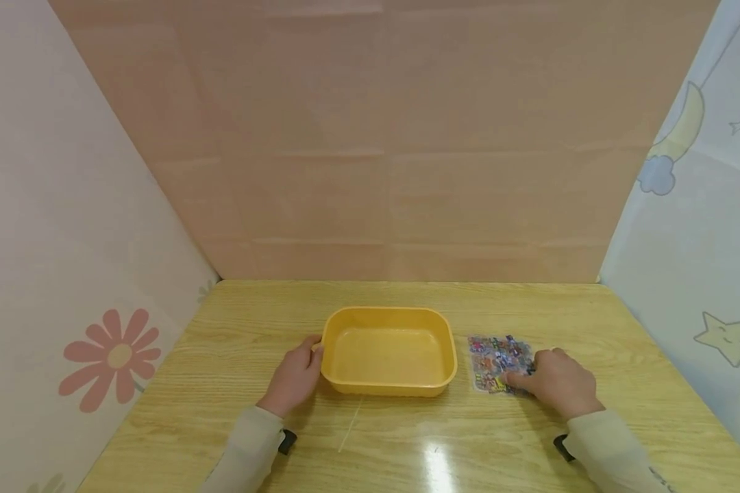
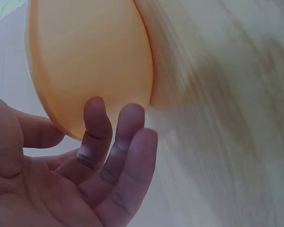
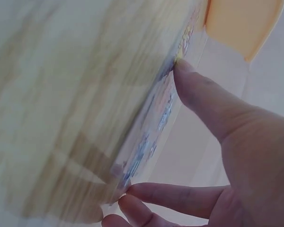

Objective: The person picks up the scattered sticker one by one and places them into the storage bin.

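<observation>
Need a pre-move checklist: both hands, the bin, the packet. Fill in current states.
1. Yellow bin upright, opening up: ok.
2. Left hand at the bin's left end: ok, thumb at the rim.
3. Right hand on the colourful packet: ok, thumb and fingers touch it.
4. Packet lifted off the table: not ok, it lies there.
5. Bin and packet apart: ok, tabletop shows between.
6. Firmness of either hold: cannot tell.
</observation>
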`<action>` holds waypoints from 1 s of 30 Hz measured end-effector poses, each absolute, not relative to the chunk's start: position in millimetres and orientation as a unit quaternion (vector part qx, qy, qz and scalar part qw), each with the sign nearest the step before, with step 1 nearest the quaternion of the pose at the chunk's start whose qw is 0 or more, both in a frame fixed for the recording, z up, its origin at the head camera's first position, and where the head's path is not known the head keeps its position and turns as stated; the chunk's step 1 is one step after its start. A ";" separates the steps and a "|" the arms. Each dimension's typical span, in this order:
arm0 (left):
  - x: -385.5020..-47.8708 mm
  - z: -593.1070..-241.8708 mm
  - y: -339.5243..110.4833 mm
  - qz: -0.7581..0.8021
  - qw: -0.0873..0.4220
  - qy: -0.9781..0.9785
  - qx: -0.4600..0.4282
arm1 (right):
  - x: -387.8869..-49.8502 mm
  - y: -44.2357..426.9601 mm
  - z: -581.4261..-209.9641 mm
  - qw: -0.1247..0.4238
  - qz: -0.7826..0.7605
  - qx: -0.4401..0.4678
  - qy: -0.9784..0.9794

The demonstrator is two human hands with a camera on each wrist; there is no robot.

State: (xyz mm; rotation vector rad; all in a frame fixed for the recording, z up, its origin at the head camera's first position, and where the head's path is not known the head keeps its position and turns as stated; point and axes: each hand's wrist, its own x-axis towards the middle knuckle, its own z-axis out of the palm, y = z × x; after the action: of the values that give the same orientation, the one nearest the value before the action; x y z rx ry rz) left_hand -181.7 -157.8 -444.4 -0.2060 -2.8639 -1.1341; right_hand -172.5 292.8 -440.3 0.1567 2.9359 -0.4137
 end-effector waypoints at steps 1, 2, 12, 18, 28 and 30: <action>-181.9 -445.2 -158.2 -0.369 0.026 -0.927 -0.069 | -172.2 292.5 -440.4 0.084 -0.137 0.052 0.986; -182.1 -445.9 -158.4 -0.370 0.025 -0.926 -0.071 | -172.1 292.3 -440.5 0.082 -0.137 0.052 0.986; -183.3 -450.0 -161.0 -0.381 0.005 -0.922 -0.076 | -175.4 295.9 -438.5 0.079 -0.133 0.043 0.987; -182.6 -449.5 -161.9 -0.385 -0.004 -0.919 -0.083 | -174.4 295.9 -439.3 0.081 -0.124 0.040 0.988; -182.9 -449.4 -162.2 -0.382 -0.014 -0.920 -0.086 | -172.7 292.6 -437.6 0.078 -0.118 0.036 0.989; -182.9 -449.2 -162.5 -0.383 -0.017 -0.920 -0.087 | -172.6 292.0 -437.7 0.077 -0.115 0.034 0.990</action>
State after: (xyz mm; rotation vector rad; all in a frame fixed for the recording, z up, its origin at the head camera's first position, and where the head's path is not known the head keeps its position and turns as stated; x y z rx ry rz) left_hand -182.9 -162.5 -449.2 -0.2770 -2.9195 -1.2156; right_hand -172.6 292.0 -437.7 0.1004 2.9664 -0.3447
